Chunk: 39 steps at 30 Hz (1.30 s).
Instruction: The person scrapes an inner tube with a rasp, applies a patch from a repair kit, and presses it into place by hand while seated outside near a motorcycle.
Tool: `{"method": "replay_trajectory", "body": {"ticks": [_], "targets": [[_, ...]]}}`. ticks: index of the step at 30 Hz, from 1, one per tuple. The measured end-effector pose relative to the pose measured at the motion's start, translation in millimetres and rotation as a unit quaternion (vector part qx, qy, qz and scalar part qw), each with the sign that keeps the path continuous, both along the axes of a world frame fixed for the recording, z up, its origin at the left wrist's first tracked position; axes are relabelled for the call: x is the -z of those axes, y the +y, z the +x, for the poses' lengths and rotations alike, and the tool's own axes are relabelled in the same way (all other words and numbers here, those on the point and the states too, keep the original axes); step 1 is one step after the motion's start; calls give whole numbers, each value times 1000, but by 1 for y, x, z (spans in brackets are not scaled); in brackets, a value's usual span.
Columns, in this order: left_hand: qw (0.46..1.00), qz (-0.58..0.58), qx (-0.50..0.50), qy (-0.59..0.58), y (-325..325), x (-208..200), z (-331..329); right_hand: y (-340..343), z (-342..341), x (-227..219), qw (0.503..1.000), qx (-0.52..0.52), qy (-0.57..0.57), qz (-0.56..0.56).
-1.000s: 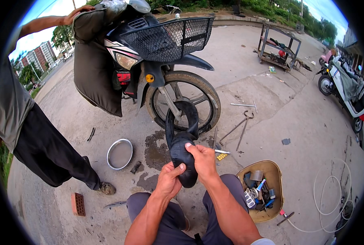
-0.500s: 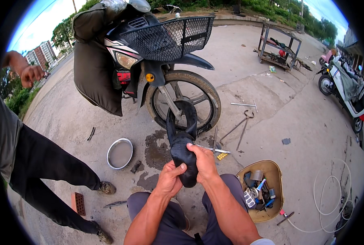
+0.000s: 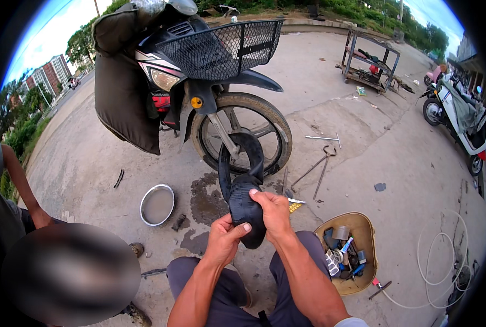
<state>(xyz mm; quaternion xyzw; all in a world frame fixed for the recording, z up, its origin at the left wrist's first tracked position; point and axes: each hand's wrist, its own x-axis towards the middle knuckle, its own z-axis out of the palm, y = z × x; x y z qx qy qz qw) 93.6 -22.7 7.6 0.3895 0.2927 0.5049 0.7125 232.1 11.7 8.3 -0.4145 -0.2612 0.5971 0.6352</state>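
Left grip (image 3: pixel 224 238) and right grip (image 3: pixel 276 216) clamp the shiny black rubber tube (image 3: pixel 243 207) near the dark spoked metal wheel (image 3: pixel 262 132); overpulling could tear it.

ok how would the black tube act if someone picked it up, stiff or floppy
The tube is probably floppy, since its far part curves in a loop by the wheel. The fat, creased bulge between the left hand and right hand looks air-filled, so it might squash and spring back.
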Motion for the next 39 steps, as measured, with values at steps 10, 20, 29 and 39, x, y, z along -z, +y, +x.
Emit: {"method": "replay_trajectory", "body": {"ticks": [10,20,29,39], "targets": [[998,-26,-37,49,-1,1,-1,-5,-2,1,990,4,-126,55],[998,-19,-31,56,-4,-1,-5,-8,-6,-6,999,-29,-15,18],[999,-31,-23,13,-6,-1,-7,-10,-3,-8,994,-42,-94,30],[998,-38,-32,-40,-28,-34,-6,-50,46,-14,949,128,-270,97]]}}
